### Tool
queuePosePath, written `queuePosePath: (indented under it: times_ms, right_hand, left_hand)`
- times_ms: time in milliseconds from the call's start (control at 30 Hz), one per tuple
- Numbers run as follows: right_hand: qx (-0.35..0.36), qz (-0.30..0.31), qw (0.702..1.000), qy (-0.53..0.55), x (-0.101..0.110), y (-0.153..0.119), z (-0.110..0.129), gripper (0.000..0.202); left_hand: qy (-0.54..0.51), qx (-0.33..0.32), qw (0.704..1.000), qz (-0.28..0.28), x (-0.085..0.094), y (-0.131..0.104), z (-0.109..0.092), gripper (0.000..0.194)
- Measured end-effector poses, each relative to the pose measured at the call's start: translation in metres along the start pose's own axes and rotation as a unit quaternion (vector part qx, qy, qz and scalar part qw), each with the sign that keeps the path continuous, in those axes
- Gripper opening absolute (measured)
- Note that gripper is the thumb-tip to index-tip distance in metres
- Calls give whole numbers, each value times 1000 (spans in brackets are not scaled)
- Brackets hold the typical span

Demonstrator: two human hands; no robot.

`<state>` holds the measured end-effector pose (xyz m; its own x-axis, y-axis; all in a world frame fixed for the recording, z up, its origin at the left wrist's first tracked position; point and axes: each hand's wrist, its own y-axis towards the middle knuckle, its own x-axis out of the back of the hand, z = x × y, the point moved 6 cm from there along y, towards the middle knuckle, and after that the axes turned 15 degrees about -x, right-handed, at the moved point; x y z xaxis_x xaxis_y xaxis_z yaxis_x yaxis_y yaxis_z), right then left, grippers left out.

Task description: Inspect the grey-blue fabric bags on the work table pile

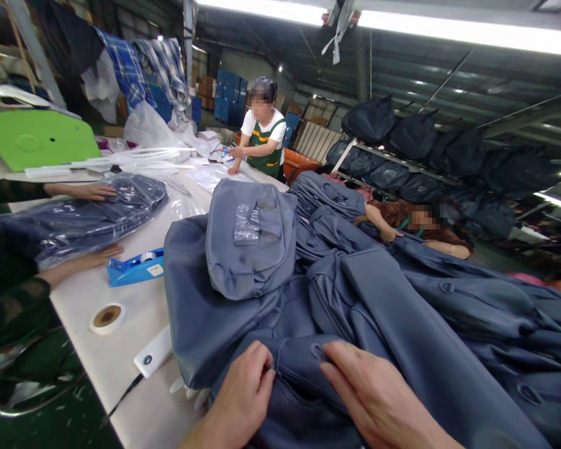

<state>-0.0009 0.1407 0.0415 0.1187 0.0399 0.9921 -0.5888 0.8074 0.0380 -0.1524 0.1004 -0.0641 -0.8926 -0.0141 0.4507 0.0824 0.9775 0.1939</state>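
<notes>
Left hand (245,390), fingers curled down and pinching a fold of the grey-blue backpack (243,299); the fingertips are tucked into the fabric and hidden. Right hand (374,396), fingers extended flat on the same backpack, index tip touching a small fabric loop (318,351) that lies between the two hands; nothing is clasped by it, and its wrist is cut off by the lower edge. Just beyond the fingers, the backpack's front pocket carries a small clear packet (247,223). To the right of the fingers, a heap of like backpacks (449,312) runs out of view. To the left of the fingers, at the table (121,349) edge: a white device (153,352) with a dark cord, a tape roll (107,317) and a blue tape dispenser (135,267). Farther left, a co-worker's two hands (86,190) press a plastic-bagged backpack (75,221); that person's body is mostly out of frame. Far beyond, a person in a green apron (264,140) leans on the table; another person (416,227) is half hidden behind the heap
</notes>
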Motion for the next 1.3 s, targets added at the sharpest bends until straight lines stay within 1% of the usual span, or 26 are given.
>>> queuePosePath:
  times_ms: [100, 200, 267, 367, 467, 500, 533, 567, 600, 633, 667, 700, 733, 767, 800, 833, 867, 900, 967, 1000, 1033, 1067, 1100, 1167, 1233, 1300]
  right_hand:
    - [13, 69, 992, -101, -27, 39, 28, 16]
    - [63, 137, 977, -150, -51, 56, 54, 16]
    - [117, 158, 966, -167, -58, 55, 64, 16]
    - [196, 149, 948, -201, -61, 46, 70, 14]
    - [228, 132, 934, -240, -57, 36, 66, 14]
    - [221, 140, 936, -234, -54, 33, 64, 13]
    - [201, 156, 945, -206, -48, 31, 60, 13]
    - [166, 178, 958, -154, -41, 30, 55, 14]
    - [112, 204, 969, -83, -33, 28, 48, 20]
    - [43, 230, 972, -3, -26, 25, 38, 33]
    - [-34, 248, 965, 75, -22, 21, 28, 51]
    - [-107, 260, 949, 142, -21, 14, 16, 68]
    - [-169, 268, 928, 197, -22, 5, 6, 80]
    - [-217, 272, 905, 245, -25, -5, -4, 85]
    - [-246, 276, 883, 291, -29, -15, -11, 84]
    - [-259, 283, 859, 338, -32, -24, -16, 79]
    - [-267, 296, 831, 388, -35, -31, -20, 72]
    - [-273, 316, 796, 438, -36, -36, -23, 64]
    - [-293, 351, 711, 534, -31, -39, -30, 54]
    - [-308, 365, 668, 571, -25, -37, -34, 53]
    - [-322, 376, 632, 597, -18, -32, -38, 56]
    - [-330, 387, 604, 613, -12, -26, -41, 63]
    - [-330, 397, 585, 625, -6, -18, -44, 71]
    - [-312, 409, 567, 643, 3, 0, -48, 81]
    - [-270, 405, 563, 668, 7, 18, -48, 79]
    - [-230, 420, 561, 675, 5, 30, -42, 76]
  left_hand:
    - [13, -37, 999, -7, -2, -10, 4, 12]
    - [53, -108, 992, -32, 0, -17, 5, 16]
    - [77, -131, 987, -58, 3, -21, 7, 17]
    - [90, -130, 984, -77, 4, -22, 10, 19]
    - [69, -102, 989, -77, 3, -20, 12, 23]
    - [56, -88, 992, -76, 4, -19, 13, 24]
    - [48, -80, 993, -78, 6, -18, 13, 25]
    - [53, -84, 992, -83, 9, -17, 11, 25]
    - [70, -101, 988, -92, 13, -17, 6, 24]
    - [99, -129, 981, -107, 19, -17, 0, 23]
    - [133, -163, 970, -125, 24, -18, -8, 19]
    - [165, -202, 956, -136, 28, -20, -17, 16]
    - [189, -242, 943, -129, 28, -21, -26, 14]
    - [205, -283, 931, -104, 24, -22, -35, 13]
    - [218, -321, 919, -64, 17, -23, -44, 11]
    - [232, -350, 907, -16, 8, -23, -50, 11]
    - [248, -363, 897, 33, -2, -23, -55, 17]
    - [265, -360, 891, 75, -11, -21, -58, 25]
    - [280, -322, 892, 149, -23, -17, -63, 38]
    - [276, -290, 897, 186, -26, -14, -65, 41]
    - [269, -251, 904, 218, -27, -12, -68, 41]
    - [261, -206, 910, 247, -27, -9, -71, 39]
    - [256, -159, 916, 265, -25, -8, -74, 37]
    - [242, -84, 925, 280, -22, -7, -80, 33]
    - [225, -55, 926, 299, -26, -9, -82, 32]
    - [227, -33, 922, 311, -33, -13, -74, 37]
